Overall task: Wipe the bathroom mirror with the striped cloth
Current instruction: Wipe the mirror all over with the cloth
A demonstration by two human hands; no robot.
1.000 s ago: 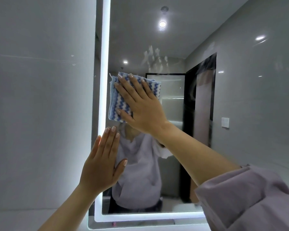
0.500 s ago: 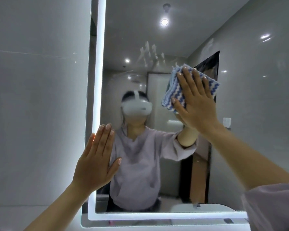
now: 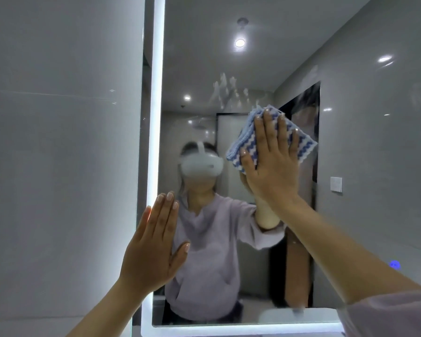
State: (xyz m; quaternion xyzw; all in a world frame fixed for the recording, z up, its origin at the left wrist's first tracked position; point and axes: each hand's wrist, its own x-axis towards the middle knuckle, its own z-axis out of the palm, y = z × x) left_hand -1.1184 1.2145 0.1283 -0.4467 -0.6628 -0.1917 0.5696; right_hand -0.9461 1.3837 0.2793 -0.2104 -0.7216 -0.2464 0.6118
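Note:
The bathroom mirror (image 3: 365, 166) with a lit white border fills the middle and right of the head view. A folded blue-and-white striped cloth (image 3: 304, 142) lies flat against the glass near the middle. My right hand (image 3: 271, 164) presses it to the mirror with straight, spread fingers. My left hand (image 3: 153, 242) rests flat against the mirror's lower left, by the lit edge, fingers straight and together. Smudge marks (image 3: 231, 91) show on the glass just above the cloth. My reflection in a lilac top stands between the two hands.
A glossy grey tiled wall (image 3: 58, 166) runs along the left of the mirror. The lit strip (image 3: 156, 93) edges the mirror's left side and bottom. A small blue light (image 3: 395, 264) glows at the lower right of the glass.
My right hand swept the cloth from the mirror's left side to the right, then slightly back and lower. My left hand stayed flat at the lower left edge.

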